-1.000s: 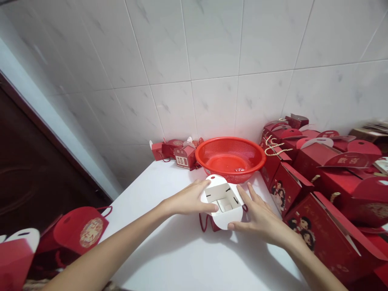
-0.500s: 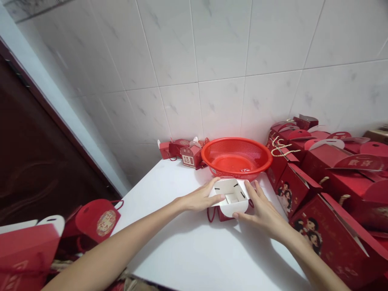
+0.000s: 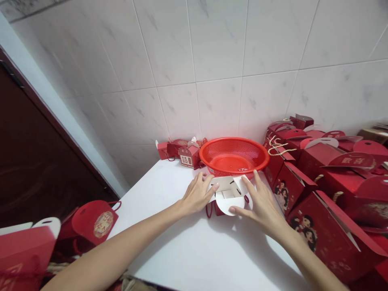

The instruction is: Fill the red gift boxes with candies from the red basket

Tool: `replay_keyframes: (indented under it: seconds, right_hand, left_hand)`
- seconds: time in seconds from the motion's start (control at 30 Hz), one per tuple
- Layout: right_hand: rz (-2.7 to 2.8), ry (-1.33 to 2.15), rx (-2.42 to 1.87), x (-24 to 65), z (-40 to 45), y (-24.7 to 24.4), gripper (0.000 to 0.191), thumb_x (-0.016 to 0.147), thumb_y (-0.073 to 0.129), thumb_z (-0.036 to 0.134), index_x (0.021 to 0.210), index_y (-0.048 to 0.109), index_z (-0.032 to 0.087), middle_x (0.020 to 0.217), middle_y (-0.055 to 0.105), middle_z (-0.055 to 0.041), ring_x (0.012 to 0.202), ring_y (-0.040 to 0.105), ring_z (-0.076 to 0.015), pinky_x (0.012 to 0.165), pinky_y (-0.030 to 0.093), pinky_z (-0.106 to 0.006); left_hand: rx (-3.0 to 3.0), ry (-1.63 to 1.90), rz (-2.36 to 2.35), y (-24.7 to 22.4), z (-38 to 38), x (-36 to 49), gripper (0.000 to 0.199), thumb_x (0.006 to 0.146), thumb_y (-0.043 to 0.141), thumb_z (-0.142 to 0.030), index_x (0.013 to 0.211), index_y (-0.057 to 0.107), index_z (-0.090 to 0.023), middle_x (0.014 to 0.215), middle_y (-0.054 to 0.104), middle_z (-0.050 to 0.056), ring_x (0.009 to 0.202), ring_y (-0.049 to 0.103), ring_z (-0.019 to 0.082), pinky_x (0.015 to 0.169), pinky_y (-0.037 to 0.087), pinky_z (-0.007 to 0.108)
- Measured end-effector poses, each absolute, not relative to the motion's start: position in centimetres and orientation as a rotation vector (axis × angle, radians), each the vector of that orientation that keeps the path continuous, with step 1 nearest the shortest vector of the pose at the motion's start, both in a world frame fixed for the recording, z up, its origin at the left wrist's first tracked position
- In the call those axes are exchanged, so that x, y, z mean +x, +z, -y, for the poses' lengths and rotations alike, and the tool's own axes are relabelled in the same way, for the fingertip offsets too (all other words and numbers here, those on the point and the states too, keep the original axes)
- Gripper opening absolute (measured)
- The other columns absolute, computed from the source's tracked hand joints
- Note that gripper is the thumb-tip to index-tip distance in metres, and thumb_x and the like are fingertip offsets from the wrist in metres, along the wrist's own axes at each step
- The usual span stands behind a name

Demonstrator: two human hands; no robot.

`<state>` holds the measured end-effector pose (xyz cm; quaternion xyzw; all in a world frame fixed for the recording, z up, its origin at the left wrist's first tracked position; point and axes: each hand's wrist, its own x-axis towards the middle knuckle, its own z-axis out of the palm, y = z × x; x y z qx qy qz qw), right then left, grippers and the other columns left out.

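A small gift box (image 3: pixel 228 195), red outside and white inside, stands on the white table (image 3: pixel 194 250) with its top flaps unfolded and its inside showing. A red cord loop hangs at its left. My left hand (image 3: pixel 197 193) is at the box's left flap, thumb reaching over the flap and fingers spread behind it. My right hand (image 3: pixel 260 202) is at the right side with fingers spread. Its thumb touches the edge of the rounded front flap, and its index finger lies by the right flap.
Behind the box is a red plastic basket (image 3: pixel 233 141). Small red boxes (image 3: pixel 188 157) stand at the wall left of it. Many larger red gift boxes (image 3: pixel 327 230) crowd the right side. More red boxes (image 3: pixel 93 222) sit at the lower left, near a dark door (image 3: pixel 30 161).
My left hand has lifted slightly, its thumb drawn back from inside the box to the left flap. My right fingers have spread and moved up a little. The view has shifted slightly.
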<state>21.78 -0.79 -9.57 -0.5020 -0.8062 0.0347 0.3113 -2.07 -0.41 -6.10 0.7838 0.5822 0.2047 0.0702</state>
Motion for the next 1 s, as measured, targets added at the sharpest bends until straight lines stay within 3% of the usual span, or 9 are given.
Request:
replay_keyframes:
  seconds: [0.07,0.17,0.27,0.33,0.47,0.63,1.0]
  right_hand:
    - [2.107,0.067,-1.272,21.6,0.9,-9.6,0.084,0.078,0.068,0.067,0.142,0.047,0.017,0.162,0.021,-0.0263,0.147,0.028,-0.0462,0.110,0.035,-0.065]
    - [2.097,0.078,-1.201,21.3,1.2,-9.5,0.074,0.085,0.063,0.065,0.142,0.048,0.021,0.162,0.024,-0.0223,0.147,0.029,-0.0429,0.110,0.036,-0.064]
    - [2.108,0.119,-1.148,21.0,1.6,-9.3,0.067,0.090,0.057,0.065,0.141,0.048,0.022,0.161,0.027,-0.0217,0.147,0.031,-0.0408,0.109,0.038,-0.063]
    - [2.110,0.147,-1.141,21.0,1.8,-9.1,0.066,0.091,0.054,0.065,0.140,0.049,0.021,0.161,0.028,-0.0234,0.147,0.031,-0.0406,0.109,0.038,-0.063]
    - [2.104,0.180,-1.148,21.0,1.8,-9.0,0.065,0.092,0.054,0.063,0.139,0.050,0.019,0.160,0.028,-0.0250,0.148,0.030,-0.0412,0.109,0.037,-0.064]
    - [2.098,0.181,-1.149,21.0,1.7,-9.0,0.065,0.090,0.059,0.060,0.141,0.049,0.021,0.159,0.030,-0.0236,0.147,0.031,-0.0400,0.110,0.038,-0.062]
    - [2.050,0.199,-1.133,21.3,2.0,-8.2,0.054,0.093,0.056,0.054,0.134,0.057,0.019,0.156,0.036,-0.0215,0.144,0.038,-0.0375,0.110,0.039,-0.059]
  left_hand:
    - [2.477,0.737,-1.750,-6.3,0.1,-2.1,0.051,0.102,0.030,-0.048,0.126,0.059,-0.015,0.126,0.051,0.017,0.120,0.052,0.032,0.103,0.046,0.049]
    - [2.656,0.813,-1.660,-6.3,-0.7,-2.2,0.048,0.102,0.036,-0.043,0.133,0.056,-0.013,0.148,0.038,0.021,0.138,0.038,0.035,0.113,0.036,0.053]
    - [2.754,0.681,-1.532,-6.1,-1.5,-2.4,0.053,0.102,0.039,-0.044,0.146,0.046,-0.016,0.162,0.023,0.018,0.150,0.020,0.036,0.119,0.027,0.057]
    - [2.727,0.595,-1.504,-6.0,-1.8,-2.5,0.055,0.102,0.038,-0.045,0.151,0.040,-0.019,0.163,0.024,0.015,0.152,0.015,0.034,0.120,0.025,0.058]
    - [2.675,0.635,-1.485,-6.0,-1.9,-2.4,0.057,0.101,0.040,-0.047,0.150,0.039,-0.018,0.157,0.035,0.015,0.149,0.025,0.032,0.120,0.027,0.055]
    - [2.705,0.725,-1.437,-5.9,-1.5,-2.1,0.054,0.096,0.050,-0.040,0.142,0.046,-0.011,0.138,0.049,0.020,0.132,0.044,0.033,0.112,0.040,0.054]
    - [2.670,0.835,-1.524,-3.7,-0.7,-1.4,0.027,0.090,0.055,-0.030,0.112,0.065,-0.017,0.106,0.062,0.009,0.097,0.057,0.026,0.092,0.047,0.046]
